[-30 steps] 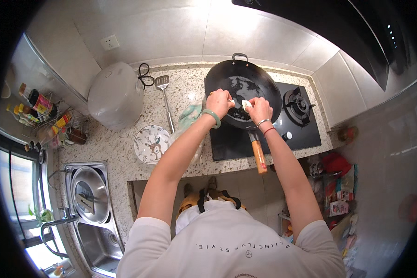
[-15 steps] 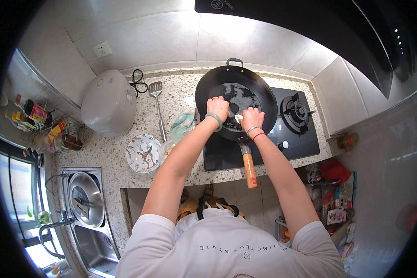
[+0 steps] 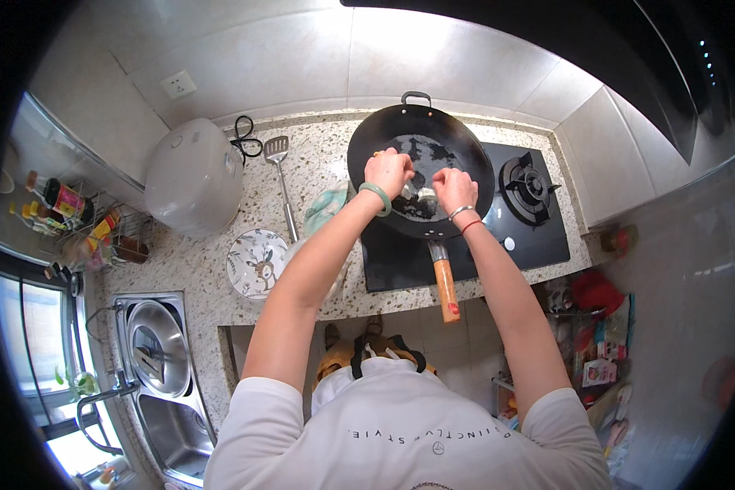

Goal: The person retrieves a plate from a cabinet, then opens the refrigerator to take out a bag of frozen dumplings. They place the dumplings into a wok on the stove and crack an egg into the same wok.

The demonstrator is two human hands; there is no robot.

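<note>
Our left hand (image 3: 389, 174) and right hand (image 3: 455, 190) curl apart over the pan (image 3: 468, 157); we can't tell if either grips. Its handle (image 3: 446, 287) passes the table (image 3: 189, 273) edge.

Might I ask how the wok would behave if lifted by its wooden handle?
The wok is likely stiff and heavy, being broad and metallic-looking. Its far side may dip, since the wooden handle joins the near edge.

Bright in here: daylight burns out the window (image 3: 41, 327), white glare sits across the wall tiles (image 3: 416, 41), and the range hood (image 3: 580, 37) is nearly black. Fisheye distortion bows the tabletop (image 3: 188, 282); darkness swallows the corners.
</note>
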